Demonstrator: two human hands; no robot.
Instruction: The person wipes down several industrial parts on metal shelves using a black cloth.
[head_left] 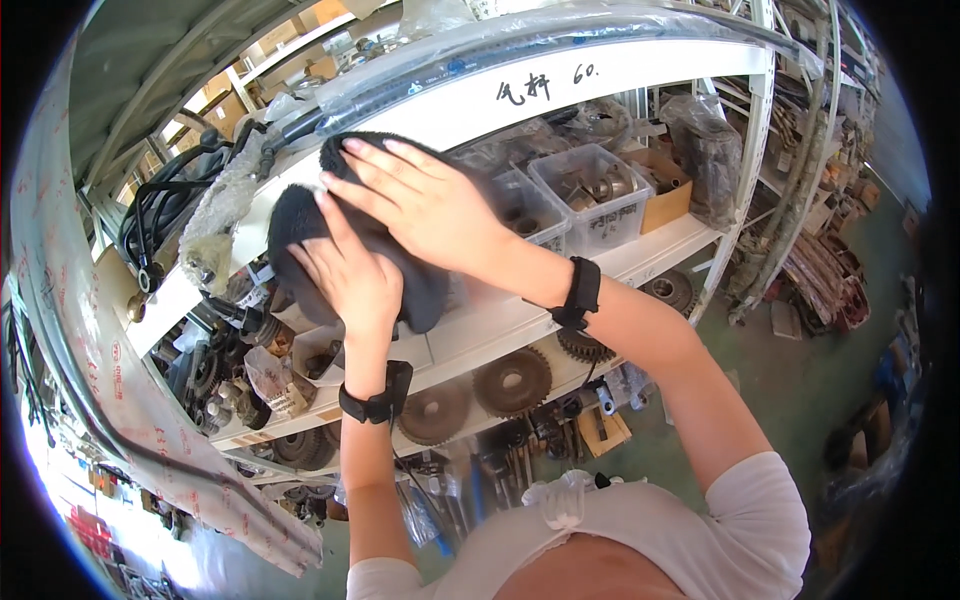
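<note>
Hands first: the left hand and the right hand both lie on a dark, soft-looking cloth, fingers stretched out rather than curled, the right one's reaching across its upper part, the left one's across its lower left side. Thumbs and undersides are hidden, so I cannot tell whether either hand pinches the fabric or only presses it. The cloth sits under the palms, in front of the rack's white front beam; whether it touches the metal is unclear. The step in hand seems to be flattening or pressing the cloth with both hands; moving it on would call for a surer hold from below, clear of the hoses. Black wristbands circle both wrists. Along the beam's top runs a hose in clear plastic, and left of the hands hang black cables. Behind and to the right, on the shelf, a clear bin of metal parts stands beside an open cardboard box. Below, rusty gears line a lower shelf, with green floor beyond.
</note>
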